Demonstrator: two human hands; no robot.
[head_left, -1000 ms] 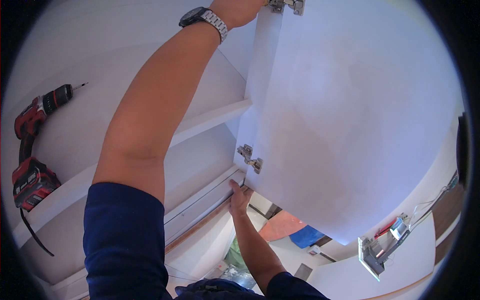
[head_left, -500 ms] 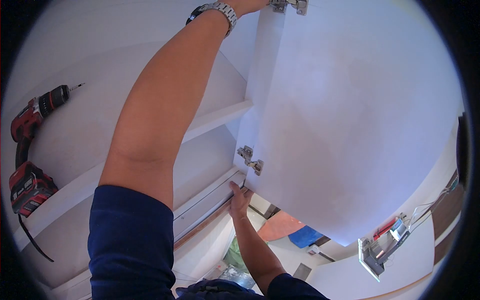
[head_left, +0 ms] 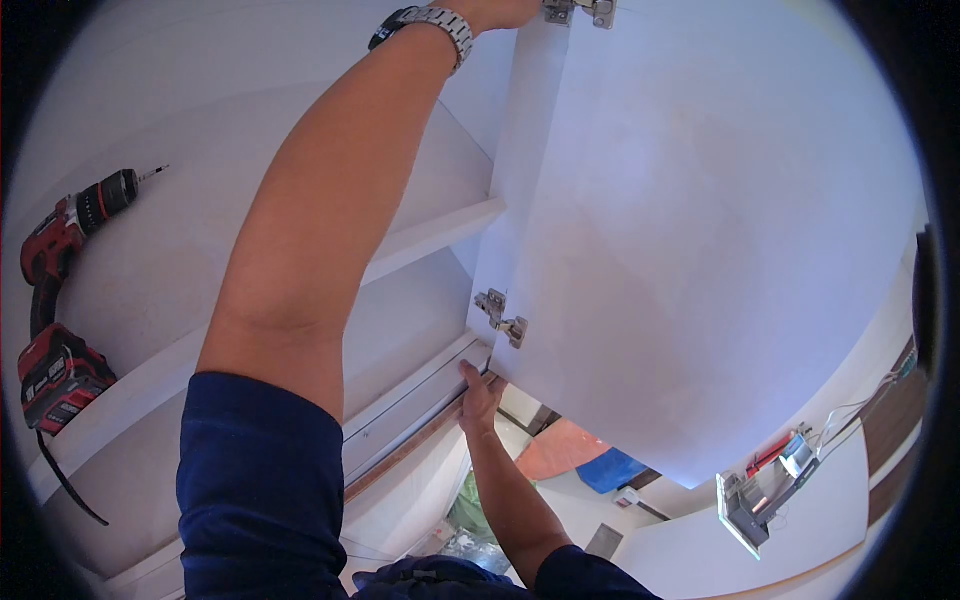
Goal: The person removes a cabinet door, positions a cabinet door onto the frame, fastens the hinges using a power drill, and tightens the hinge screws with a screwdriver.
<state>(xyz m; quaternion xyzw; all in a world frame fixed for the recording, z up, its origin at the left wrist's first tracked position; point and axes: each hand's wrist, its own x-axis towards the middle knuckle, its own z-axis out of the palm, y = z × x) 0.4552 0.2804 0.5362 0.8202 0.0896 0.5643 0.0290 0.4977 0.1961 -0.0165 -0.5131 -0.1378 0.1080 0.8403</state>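
Note:
My left hand (head_left: 497, 12), with a metal watch (head_left: 445, 28) on its wrist, reaches to the upper hinge (head_left: 580, 11) of a white door panel (head_left: 700, 220). Its fingers are mostly cut off by the top of the view. Lower down, my right hand (head_left: 480, 398) grips the cabinet's lower edge (head_left: 420, 398) beside the door's bottom corner. Its thumb lies on the white face, and its fingers are partly hidden behind the edge. Just above this hand, a lower hinge (head_left: 501, 318) joins the door and the cabinet side (head_left: 510, 200).
A red and black drill (head_left: 62, 240) lies at the left inside the cabinet. A white shelf board (head_left: 435, 238) crosses behind my left arm. Below the door are an orange sheet (head_left: 560, 450) and a blue item (head_left: 610, 470). A lit device (head_left: 745, 510) stands at the lower right.
My left hand and forearm have shifted to the right and slightly up, close to the upper hinge. My right hand has stayed at the lower edge.

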